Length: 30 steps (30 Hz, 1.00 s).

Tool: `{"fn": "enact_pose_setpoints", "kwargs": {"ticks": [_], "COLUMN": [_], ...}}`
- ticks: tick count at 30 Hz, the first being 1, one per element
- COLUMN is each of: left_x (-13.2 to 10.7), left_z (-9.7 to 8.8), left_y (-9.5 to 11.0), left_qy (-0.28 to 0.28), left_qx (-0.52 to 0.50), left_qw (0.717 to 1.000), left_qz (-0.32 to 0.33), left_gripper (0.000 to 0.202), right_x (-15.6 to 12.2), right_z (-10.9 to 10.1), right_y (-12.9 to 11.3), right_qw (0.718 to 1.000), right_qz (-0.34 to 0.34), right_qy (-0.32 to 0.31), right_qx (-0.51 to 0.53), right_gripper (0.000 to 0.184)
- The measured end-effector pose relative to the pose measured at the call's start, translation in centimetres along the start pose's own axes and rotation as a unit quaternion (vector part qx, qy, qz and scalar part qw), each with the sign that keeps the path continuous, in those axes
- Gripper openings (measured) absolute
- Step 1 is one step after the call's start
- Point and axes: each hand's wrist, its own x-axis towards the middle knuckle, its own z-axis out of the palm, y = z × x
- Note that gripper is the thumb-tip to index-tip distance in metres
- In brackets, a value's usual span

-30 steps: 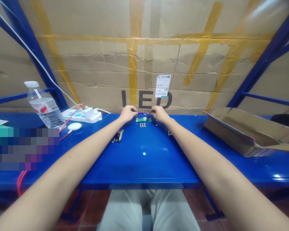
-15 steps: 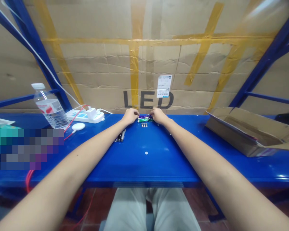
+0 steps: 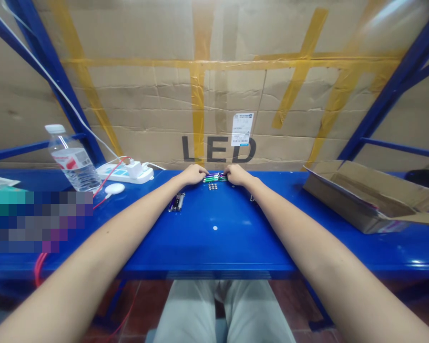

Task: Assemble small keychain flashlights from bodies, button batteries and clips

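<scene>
See, at the centre of the frame, the left hand (image 3: 194, 175) against the left end of a bundle of thin shiny rods (image 3: 211, 178), and the right hand (image 3: 236, 175) against its right end. Find the bundle lying crosswise on the blue table (image 3: 214, 252), in purple, green and silver, too small to count, with both ends partly covered. Cannot tell the grip of either hand: perhaps pinching, perhaps only touching, with the contact too small and too shaded to read. Just below the bundle, note small round metallic pieces (image 3: 213, 186), too blurred to identify. Left of centre, find more slim rods (image 3: 177, 202) beside the left forearm (image 3: 110, 233), partly hidden behind it. Under the edge of the right forearm (image 3: 307, 233), glimpse a small metallic piece (image 3: 252, 198), mostly covered. At far left, meet a pixelated patch (image 3: 39, 221), unreadable. At the right edge of the frame, see an open cardboard box (image 3: 338, 202), cut off at one flap, and behind it a dark object (image 3: 425, 177), also cut off and impossible to name
</scene>
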Motion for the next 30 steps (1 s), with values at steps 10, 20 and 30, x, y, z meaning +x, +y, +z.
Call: {"fn": "enact_pose_setpoints", "kwargs": {"ticks": [10,20,30], "left_x": [0.1,-0.1,-1.3], "left_z": [0.1,-0.1,-4.0], "left_y": [-0.3,-0.4,0.0], "left_qy": [0.03,0.039,-0.064], "left_qx": [-0.011,-0.032,0.017], "left_qw": [0.999,0.999,0.998], "left_qz": [-0.007,0.002,-0.012], "left_gripper": [0.029,0.026,0.03], "right_x": [-0.8,-1.1,-1.7], "right_z": [-0.7,-0.8,-1.4], "right_y": [-0.4,-0.6,-0.7], "right_qw": [0.999,1.0,0.999], "right_qz": [-0.024,-0.024,-0.001], "right_qy": [-0.015,-0.019,0.012], "right_qx": [-0.026,-0.004,0.042], "right_gripper": [0.042,0.041,0.051]}}
